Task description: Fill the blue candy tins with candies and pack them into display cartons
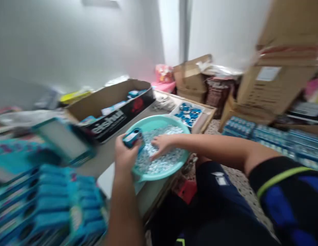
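A small blue box point(132, 137) with dark round openings is gripped in my left hand point(125, 153), over the left rim of a mint-green basin point(159, 119). Many small whitish pieces point(161, 165), too blurred to name, fill the basin. My right hand point(162, 145) reaches in from the right, its fingers apart and touching the pieces. Whether any piece lies under those fingertips cannot be made out.
Stacked blue boxes point(53, 201) stand at the lower left, blurred. Behind the basin are a long black carton point(123, 118) and a white tray of shiny blue parts point(188, 114). Cardboard boxes point(272, 82) and packed blue boxes point(272, 136) stand at the right.
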Tool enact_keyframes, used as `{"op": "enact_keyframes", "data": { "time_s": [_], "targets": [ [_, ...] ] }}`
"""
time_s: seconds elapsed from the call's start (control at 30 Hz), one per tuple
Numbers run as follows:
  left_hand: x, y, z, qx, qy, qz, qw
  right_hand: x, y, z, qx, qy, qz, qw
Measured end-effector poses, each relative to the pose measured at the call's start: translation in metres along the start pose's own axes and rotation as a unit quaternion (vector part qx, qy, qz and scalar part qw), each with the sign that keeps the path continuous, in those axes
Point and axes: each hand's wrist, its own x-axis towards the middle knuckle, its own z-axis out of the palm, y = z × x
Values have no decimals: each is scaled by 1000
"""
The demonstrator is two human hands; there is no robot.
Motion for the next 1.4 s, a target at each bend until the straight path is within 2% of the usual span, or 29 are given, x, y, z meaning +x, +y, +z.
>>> {"op": "enact_keyframes", "data": {
  "time_s": [0.03, 0.1, 0.27, 0.5, 0.7, 0.83, 0.9, 1.0, 1.07, 1.17, 1.3, 1.4],
  "targets": [
    [-3, -7, -15, 11, 18, -17, 1000, 5, -3, 5, -6, -11, -8, 1000],
    [-6, -12, -26, 12, 24, -41, 999, 7, 0, 11, -10, -27, -28, 999],
    [-4, -5, -12, 21, -1, -54, 998, 2, 4, 9, 24, -46, -8, 999],
    [-1, -6, -14, 42, -15, -77, 996, 11, 0, 6, 68, -47, -22, 996],
    [-3, -8, -13, 64, -18, -67, 996, 19, 6, 9, 105, 9, -22, 994],
    [-5, -7, -15, 73, -25, -77, 994, 22, 11, 7, 199, 45, -10, 979],
    [-6, -7, -15, 81, -20, -83, 993, 23, 12, 6, 295, 72, 18, 953],
    [-6, -6, -15, 81, -19, -86, 993, 23, 12, 4, 446, 124, 61, 884],
    [-6, -5, -15, 75, -23, -84, 993, 22, 11, 1, 502, 162, 67, 847],
    [-7, -5, -16, 64, -28, -82, 994, 22, 9, -5, 577, 215, 52, 786],
    [-14, -6, -18, 49, -39, -71, 995, 32, 1, -23, 673, 290, -13, 680],
    [-19, -6, -20, 45, -69, -29, 996, 45, -8, -37, 726, 305, -62, 614]
  ]
}}
